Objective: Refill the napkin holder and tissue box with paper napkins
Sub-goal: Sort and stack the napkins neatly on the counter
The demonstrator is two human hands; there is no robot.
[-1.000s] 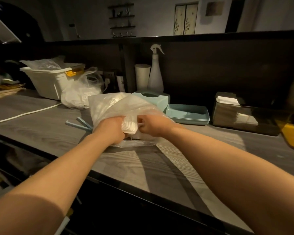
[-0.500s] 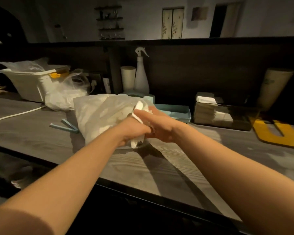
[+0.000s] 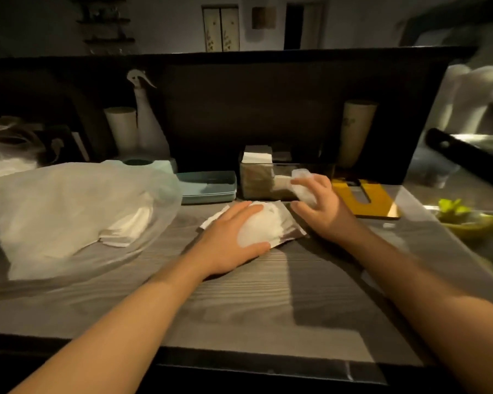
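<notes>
Inspector: Left hand [image 3: 234, 240] lies flat, fingers straight, pressing on a stack of white napkins [image 3: 264, 226] on the grey wood-grain counter [image 3: 239, 302], centre of the scene.

Clerk: And the right hand [image 3: 322, 211]?

Inspector: Just right of that stack, fingers spread and loosely bent. A whitish crumpled piece [image 3: 302, 186] sits against its fingertips; the blur leaves it unclear whether it is pinched.

Clerk: The holder?

Inspector: Clear napkin holder [image 3: 268, 180] stands just beyond the hands, against the dark back panel [image 3: 268, 109], with napkins stacked at its left end.

Clerk: Supplies?

Inspector: Plastic bag [image 3: 69, 211] with more napkins, left. Teal tissue box [image 3: 151, 164] behind it, teal tray [image 3: 208, 186] between bag and holder. Spray bottle [image 3: 147, 118] far left
</notes>
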